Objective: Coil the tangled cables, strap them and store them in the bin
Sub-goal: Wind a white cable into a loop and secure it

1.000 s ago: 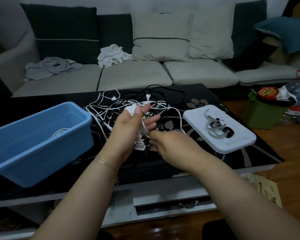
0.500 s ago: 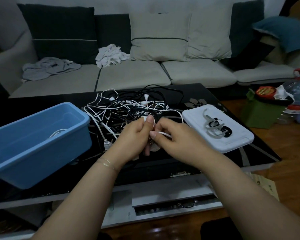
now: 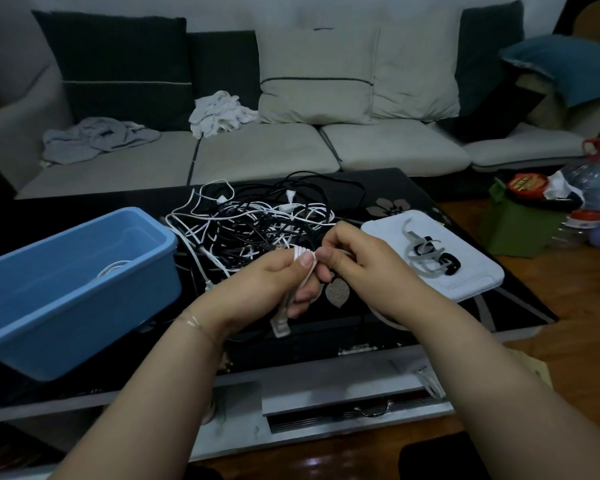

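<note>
A tangle of white and black cables (image 3: 257, 220) lies on the dark coffee table (image 3: 378, 327). My left hand (image 3: 271, 285) grips a small white cable coil (image 3: 300, 254) wound round its fingers, with a white plug (image 3: 280, 323) hanging below. My right hand (image 3: 357, 261) pinches the white cable right beside the coil. The blue bin (image 3: 73, 289) sits at the left and holds one coiled white cable (image 3: 113, 268). Grey and black straps (image 3: 430, 251) lie on a white lid (image 3: 465, 275) at the right.
A grey sofa (image 3: 257, 154) with cushions and crumpled cloths stands behind the table. A green box (image 3: 523, 226) and water bottles sit on the wooden floor at the right. The table's drawer front runs below my wrists.
My hands have come together in front of the tangle. The white cable is now wound in more turns round my left fingers, and the plug hangs lower below that hand.
</note>
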Demonstrator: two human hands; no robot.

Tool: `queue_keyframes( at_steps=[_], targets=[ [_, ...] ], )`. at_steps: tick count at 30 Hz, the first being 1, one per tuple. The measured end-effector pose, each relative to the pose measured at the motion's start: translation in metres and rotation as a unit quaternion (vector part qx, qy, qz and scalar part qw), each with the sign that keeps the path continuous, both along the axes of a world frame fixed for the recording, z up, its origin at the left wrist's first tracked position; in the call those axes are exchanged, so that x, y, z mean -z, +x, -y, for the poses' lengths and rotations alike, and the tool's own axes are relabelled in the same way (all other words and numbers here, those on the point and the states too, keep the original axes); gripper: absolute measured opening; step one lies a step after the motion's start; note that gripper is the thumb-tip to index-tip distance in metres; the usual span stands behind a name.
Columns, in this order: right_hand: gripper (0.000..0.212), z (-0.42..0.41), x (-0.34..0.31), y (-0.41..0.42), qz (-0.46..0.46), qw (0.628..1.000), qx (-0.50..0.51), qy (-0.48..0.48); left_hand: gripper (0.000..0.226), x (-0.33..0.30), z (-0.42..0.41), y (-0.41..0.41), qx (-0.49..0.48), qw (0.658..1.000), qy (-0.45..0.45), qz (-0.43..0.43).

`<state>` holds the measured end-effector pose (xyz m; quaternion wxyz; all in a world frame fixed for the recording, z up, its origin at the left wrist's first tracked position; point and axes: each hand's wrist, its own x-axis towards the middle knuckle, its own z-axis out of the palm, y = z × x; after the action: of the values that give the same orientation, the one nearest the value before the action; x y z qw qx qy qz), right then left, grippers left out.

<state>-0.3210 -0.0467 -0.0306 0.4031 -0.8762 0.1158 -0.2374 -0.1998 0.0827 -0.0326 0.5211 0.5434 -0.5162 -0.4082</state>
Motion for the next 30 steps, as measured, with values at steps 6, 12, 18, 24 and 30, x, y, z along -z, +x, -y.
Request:
queue_keyframes(
  at_steps=[6,12,18,24,30],
  targets=[
    [0.02,0.001,0.006,0.008,0.042,0.994,-0.038,0.09,0.037,-0.004,-0.001,-0.002,0.011,0.997,0.017,-0.072],
    [0.028,0.001,0.009,0.013,0.037,0.994,-0.001,0.103,0.028,-0.004,0.001,-0.004,0.01,0.983,0.006,-0.181],
    [0.031,0.017,0.016,0.011,-0.04,0.997,0.066,0.001,0.028,-0.018,0.0,-0.004,-0.06,0.925,-0.082,-0.366],
    [0.024,0.0,0.018,0.014,-0.142,0.981,0.053,-0.121,0.04,-0.02,0.0,0.008,-0.145,0.867,-0.159,-0.449],
    [0.024,-0.026,0.015,0.019,-0.157,0.97,0.018,-0.185,0.021,-0.016,0.0,0.009,-0.196,0.9,-0.165,-0.352]
  ],
)
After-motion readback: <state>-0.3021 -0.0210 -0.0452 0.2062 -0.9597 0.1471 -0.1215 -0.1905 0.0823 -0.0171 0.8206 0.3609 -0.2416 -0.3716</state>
